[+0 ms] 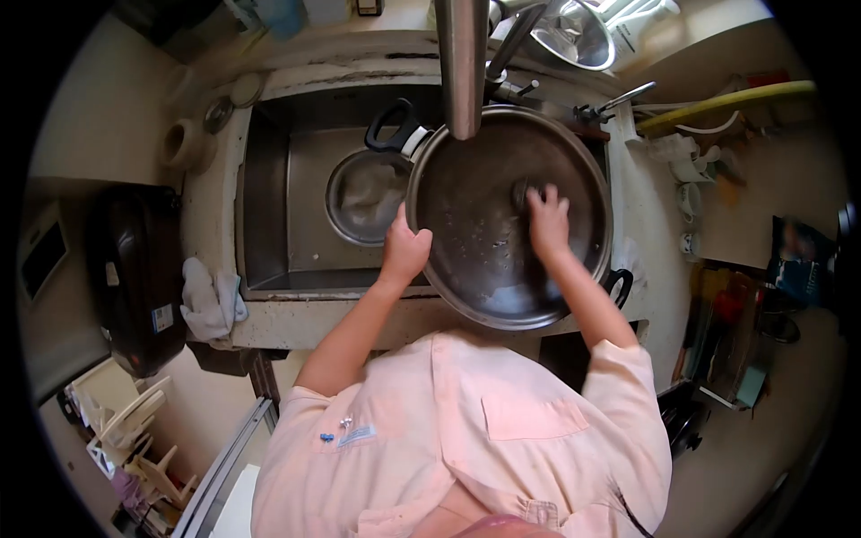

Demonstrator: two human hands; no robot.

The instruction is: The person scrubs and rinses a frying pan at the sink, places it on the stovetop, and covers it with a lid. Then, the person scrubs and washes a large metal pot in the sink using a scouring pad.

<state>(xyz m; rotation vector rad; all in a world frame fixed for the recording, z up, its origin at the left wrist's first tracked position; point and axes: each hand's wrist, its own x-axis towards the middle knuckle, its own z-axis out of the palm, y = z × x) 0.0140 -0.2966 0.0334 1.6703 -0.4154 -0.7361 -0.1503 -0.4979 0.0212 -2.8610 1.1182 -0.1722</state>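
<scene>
A large round metal pan (484, 260) with two black handles rests across the right side of the sink, its wet inside facing me. My left hand (406, 249) grips the pan's left rim, thumb on the edge. My right hand (548, 222) is inside the pan, fingers bent over a small dark pad (520, 194) pressed to the bottom. The pad's kind is hard to make out, partly covered by the fingers. One black handle (393, 127) sticks out at upper left; the other (619, 285) shows at lower right, beside my right forearm.
The metal sink (269, 215) holds a smaller round metal bowl (363, 202) left of the pan. A faucet spout (463, 81) hangs over the pan's upper rim. A white cloth (208, 300) lies on the left counter. Another metal bowl (574, 36) stands behind the faucet, and cups (689, 202) sit at right.
</scene>
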